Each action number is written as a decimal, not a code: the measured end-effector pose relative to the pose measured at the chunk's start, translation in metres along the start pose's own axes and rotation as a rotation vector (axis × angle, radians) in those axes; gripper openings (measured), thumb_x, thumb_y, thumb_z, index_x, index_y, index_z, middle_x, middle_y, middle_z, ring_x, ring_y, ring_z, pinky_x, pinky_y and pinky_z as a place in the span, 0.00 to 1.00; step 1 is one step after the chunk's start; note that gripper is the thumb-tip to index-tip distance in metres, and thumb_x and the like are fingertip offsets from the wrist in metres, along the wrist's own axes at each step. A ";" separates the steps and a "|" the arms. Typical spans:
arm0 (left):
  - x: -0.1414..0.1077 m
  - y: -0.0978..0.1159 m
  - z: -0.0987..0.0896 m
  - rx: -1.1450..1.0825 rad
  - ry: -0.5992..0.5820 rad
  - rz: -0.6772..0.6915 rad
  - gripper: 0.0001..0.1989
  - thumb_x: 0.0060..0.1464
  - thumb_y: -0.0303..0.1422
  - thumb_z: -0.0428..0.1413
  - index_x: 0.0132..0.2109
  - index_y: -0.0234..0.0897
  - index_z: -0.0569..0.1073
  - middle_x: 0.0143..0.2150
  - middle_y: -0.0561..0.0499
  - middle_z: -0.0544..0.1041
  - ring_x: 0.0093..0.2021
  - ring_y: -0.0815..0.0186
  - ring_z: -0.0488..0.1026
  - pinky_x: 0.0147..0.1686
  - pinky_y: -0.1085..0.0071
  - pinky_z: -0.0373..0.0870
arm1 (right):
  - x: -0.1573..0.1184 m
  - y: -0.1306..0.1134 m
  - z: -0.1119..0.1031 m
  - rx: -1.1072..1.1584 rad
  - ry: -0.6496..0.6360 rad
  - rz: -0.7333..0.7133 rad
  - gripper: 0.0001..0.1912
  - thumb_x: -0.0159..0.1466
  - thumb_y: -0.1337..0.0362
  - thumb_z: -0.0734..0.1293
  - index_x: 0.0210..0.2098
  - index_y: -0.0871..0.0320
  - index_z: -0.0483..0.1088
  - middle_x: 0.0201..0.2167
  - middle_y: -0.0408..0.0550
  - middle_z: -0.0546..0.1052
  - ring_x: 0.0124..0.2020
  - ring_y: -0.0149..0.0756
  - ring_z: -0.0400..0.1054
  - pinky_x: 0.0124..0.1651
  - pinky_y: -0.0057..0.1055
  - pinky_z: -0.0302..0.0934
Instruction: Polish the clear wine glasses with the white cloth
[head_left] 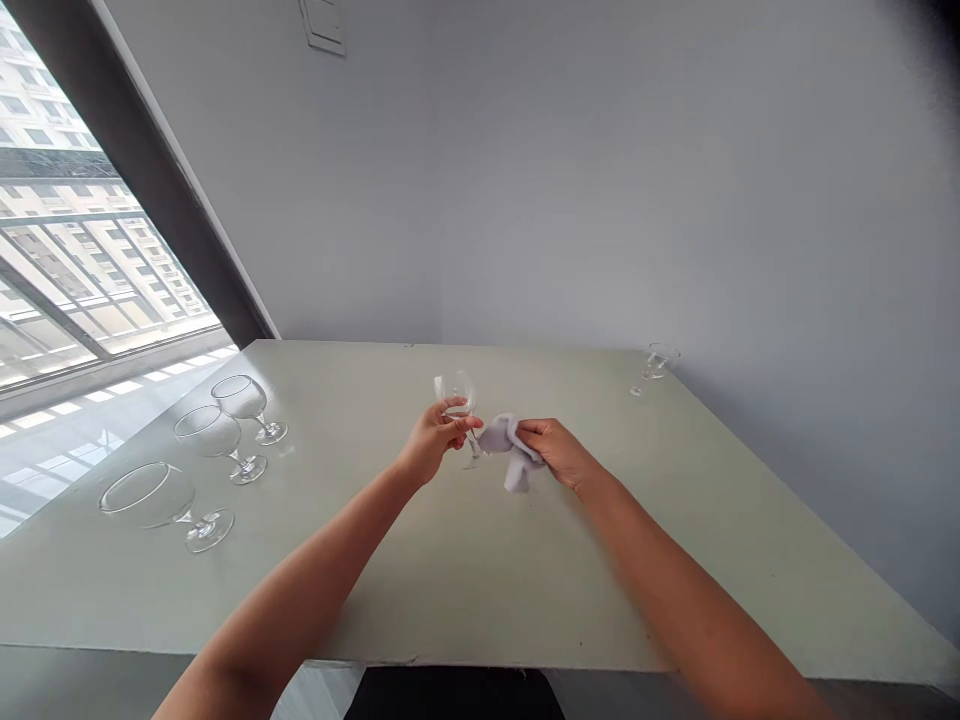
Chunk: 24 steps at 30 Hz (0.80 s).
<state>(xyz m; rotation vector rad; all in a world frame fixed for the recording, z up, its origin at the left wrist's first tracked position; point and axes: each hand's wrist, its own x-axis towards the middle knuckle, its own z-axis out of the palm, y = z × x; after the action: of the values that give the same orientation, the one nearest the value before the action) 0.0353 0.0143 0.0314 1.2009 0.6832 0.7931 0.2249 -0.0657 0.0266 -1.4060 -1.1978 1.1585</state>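
In the middle of the head view, my left hand (439, 437) is closed around a clear wine glass (459, 385), its bowl above my fingers and its stem and foot below. My right hand (553, 448) pinches a pale, crumpled cloth (517, 450) just to the right of the glass. One end of the cloth hangs down, and its left edge lies close to the stem; I cannot tell whether they touch. Both hands are over the pale table (465, 580).
Three wine glasses, the nearest wine glass (210, 528) among them, stand in a row at the table's left. Another clear glass (660, 362) is at the far right corner by the grey wall (675, 180). A window (97, 260) lies beyond the left edge.
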 end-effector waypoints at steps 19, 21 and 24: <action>-0.013 0.037 0.058 -0.482 -0.038 0.231 0.14 0.48 0.33 0.58 0.42 0.40 0.63 0.32 0.57 0.69 0.22 0.80 0.63 0.27 0.79 0.65 | -0.016 -0.023 0.045 0.849 0.002 -0.218 0.07 0.56 0.60 0.66 0.32 0.56 0.67 0.25 0.40 0.66 0.20 0.24 0.57 0.18 0.20 0.53; -0.012 0.036 0.062 -0.360 0.011 0.344 0.18 0.46 0.33 0.58 0.43 0.42 0.60 0.32 0.57 0.70 0.22 0.79 0.64 0.29 0.78 0.66 | -0.015 -0.023 0.054 1.013 0.005 -0.099 0.04 0.55 0.64 0.65 0.28 0.57 0.66 0.23 0.40 0.66 0.19 0.23 0.56 0.16 0.19 0.52; -0.012 0.030 0.062 -0.137 0.071 0.439 0.20 0.46 0.33 0.58 0.44 0.41 0.58 0.31 0.57 0.71 0.22 0.77 0.65 0.28 0.76 0.66 | -0.016 -0.020 0.062 1.020 0.041 0.047 0.02 0.54 0.68 0.64 0.25 0.58 0.64 0.21 0.40 0.65 0.18 0.24 0.57 0.16 0.20 0.52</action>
<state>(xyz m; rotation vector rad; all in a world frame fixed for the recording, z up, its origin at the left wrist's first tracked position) 0.0737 -0.0238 0.0749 1.2171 0.4160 1.2334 0.1595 -0.0757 0.0396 -0.6581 -0.3885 1.4538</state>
